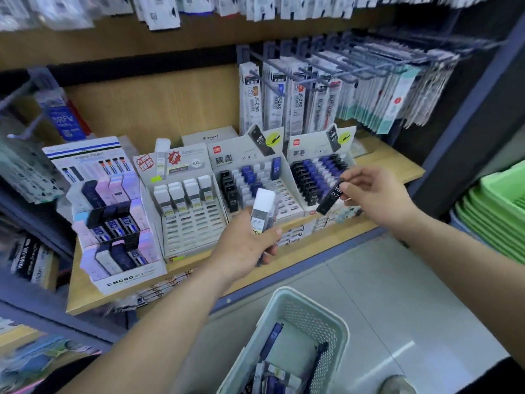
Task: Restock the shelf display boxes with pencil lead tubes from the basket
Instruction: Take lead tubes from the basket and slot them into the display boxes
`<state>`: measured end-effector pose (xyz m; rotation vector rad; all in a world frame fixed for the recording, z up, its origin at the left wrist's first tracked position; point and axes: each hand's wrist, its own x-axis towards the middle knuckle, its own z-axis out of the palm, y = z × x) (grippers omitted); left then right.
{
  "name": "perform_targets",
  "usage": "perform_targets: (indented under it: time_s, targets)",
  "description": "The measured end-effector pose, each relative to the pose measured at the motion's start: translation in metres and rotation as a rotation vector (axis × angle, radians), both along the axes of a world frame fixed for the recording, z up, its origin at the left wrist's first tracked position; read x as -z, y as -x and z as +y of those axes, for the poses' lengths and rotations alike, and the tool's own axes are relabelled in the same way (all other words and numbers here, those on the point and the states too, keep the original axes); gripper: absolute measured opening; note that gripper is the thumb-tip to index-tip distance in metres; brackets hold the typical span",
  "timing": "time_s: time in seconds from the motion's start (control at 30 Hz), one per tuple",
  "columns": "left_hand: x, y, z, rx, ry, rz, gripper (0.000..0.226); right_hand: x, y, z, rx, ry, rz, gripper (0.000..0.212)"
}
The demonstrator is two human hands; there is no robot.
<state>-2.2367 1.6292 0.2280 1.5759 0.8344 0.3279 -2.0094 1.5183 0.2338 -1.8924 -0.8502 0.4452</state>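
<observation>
My left hand [244, 248] grips a white-capped lead tube [262, 211] upright, in front of the second display box [187, 211] with white-capped tubes in its top row. My right hand [375, 194] pinches a black tube marked HB 0.7 [331, 197] at a slant, over the front of the rightmost display box [321, 177], which holds black and blue tubes. The third display box [255, 189] between them has several vacant slots. The pale basket [289, 345] sits low in front with several tubes inside.
A MONO display box [113, 220] stands at the shelf's left. Refill packs hang on hooks [341, 89] above the boxes. Green trays [497, 214] are stacked at the right. The wooden shelf edge [326, 237] runs under my hands, tiled floor below.
</observation>
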Motion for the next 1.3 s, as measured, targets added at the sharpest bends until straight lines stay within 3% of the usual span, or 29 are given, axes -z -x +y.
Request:
perform_targets:
  time_s: [0.13, 0.27, 0.8, 1.3]
  targets:
    - [-0.002, -0.031, -0.001, 0.106, -0.047, 0.052, 0.016, 0.011, -0.058, -0.009, 0.136, 0.12, -0.252, 0.007]
    - [0.008, -0.053, -0.001, 0.079, 0.008, 0.042, 0.011, 0.028, -0.093, -0.008, 0.168, 0.154, -0.333, 0.006]
    - [0.034, -0.085, 0.018, 0.068, 0.099, 0.016, 0.009, 0.056, -0.119, 0.005, -0.002, 0.321, -0.433, 0.012]
    - [0.035, -0.076, 0.016, 0.112, 0.117, -0.013, 0.007, 0.073, -0.113, 0.024, 0.054, 0.363, -0.543, 0.019]
